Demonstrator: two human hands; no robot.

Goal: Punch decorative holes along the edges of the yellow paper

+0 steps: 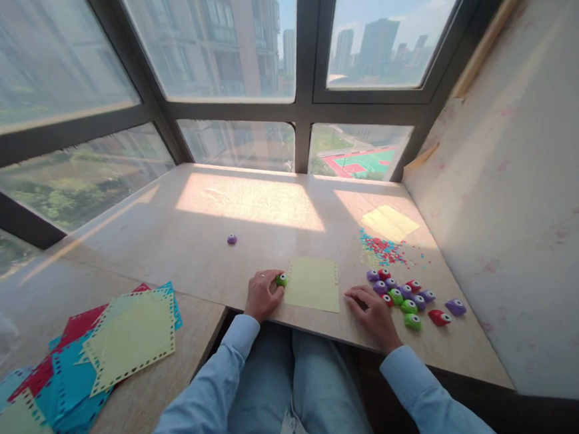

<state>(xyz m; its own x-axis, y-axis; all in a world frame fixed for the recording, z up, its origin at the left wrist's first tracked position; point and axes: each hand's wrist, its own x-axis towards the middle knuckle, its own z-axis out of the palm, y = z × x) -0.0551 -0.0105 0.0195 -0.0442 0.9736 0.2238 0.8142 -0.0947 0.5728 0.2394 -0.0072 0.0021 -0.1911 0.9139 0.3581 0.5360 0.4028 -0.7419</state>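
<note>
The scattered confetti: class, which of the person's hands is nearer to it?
Right. The right hand is on the near side of the confetti; the left hand is farther off, at the left edge of the pale yellow sheet.

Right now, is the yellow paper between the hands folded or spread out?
Spread out: the yellow paper lies flat on the table, with no folded-over part showing.

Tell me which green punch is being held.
The green punch in the left hand; the other green ones sit on the table at right.
</note>
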